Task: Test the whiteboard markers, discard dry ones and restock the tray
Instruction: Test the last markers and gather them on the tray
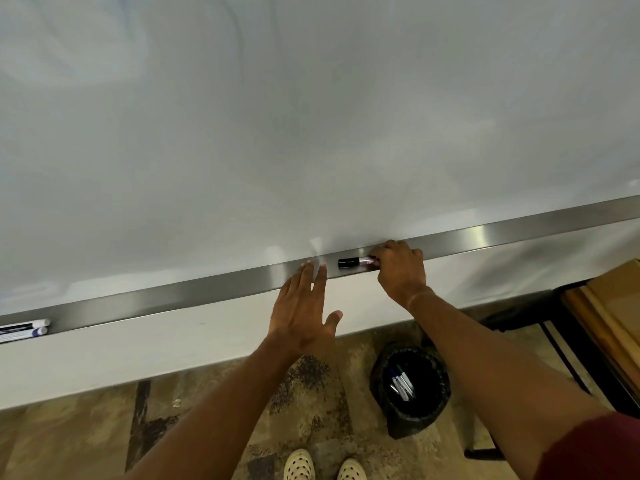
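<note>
Fingers curled, the right hand (400, 268) grips the tail of a black-capped marker (356, 262) lying along the metal tray (207, 289) under the whiteboard (311, 116). The left hand (303, 308) is spread flat, fingertips over the tray edge, holding nothing. Two more markers (24, 330) lie far left on the tray. Down on the floor, a black bin (410, 386) holds several markers.

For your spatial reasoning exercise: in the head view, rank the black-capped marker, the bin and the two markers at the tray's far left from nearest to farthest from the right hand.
1. Black-capped marker: held by the right hand, on the tray.
2. Bin: on the floor below.
3. Two markers: tray's far left end.
</note>
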Motion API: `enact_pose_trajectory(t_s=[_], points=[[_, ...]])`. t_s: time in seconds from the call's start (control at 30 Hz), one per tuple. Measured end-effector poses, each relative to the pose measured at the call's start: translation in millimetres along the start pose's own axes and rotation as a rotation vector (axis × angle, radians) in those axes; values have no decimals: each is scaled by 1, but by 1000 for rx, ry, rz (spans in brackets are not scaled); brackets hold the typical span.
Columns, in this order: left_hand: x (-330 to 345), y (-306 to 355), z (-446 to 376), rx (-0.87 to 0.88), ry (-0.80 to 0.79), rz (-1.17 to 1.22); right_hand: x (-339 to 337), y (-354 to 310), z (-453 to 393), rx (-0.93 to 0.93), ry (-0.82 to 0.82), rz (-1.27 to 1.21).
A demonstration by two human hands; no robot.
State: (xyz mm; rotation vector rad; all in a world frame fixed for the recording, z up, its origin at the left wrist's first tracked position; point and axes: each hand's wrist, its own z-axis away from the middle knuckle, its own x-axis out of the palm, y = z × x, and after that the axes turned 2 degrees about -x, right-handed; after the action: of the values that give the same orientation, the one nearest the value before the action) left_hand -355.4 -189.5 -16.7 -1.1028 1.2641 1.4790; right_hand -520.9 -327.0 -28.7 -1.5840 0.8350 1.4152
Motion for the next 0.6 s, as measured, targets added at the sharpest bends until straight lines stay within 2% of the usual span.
enact_pose_trajectory(t_s=[0.2,0.43,0.6], points=[[-2,2,0,0,-20,5,2,-1,0,7,-40,40],[-6,-1,0,-4,25,34,0,-6,12,-81,141,-67],[-9,-2,-2,21,103,57,0,-23,34,-196,168,-117]])
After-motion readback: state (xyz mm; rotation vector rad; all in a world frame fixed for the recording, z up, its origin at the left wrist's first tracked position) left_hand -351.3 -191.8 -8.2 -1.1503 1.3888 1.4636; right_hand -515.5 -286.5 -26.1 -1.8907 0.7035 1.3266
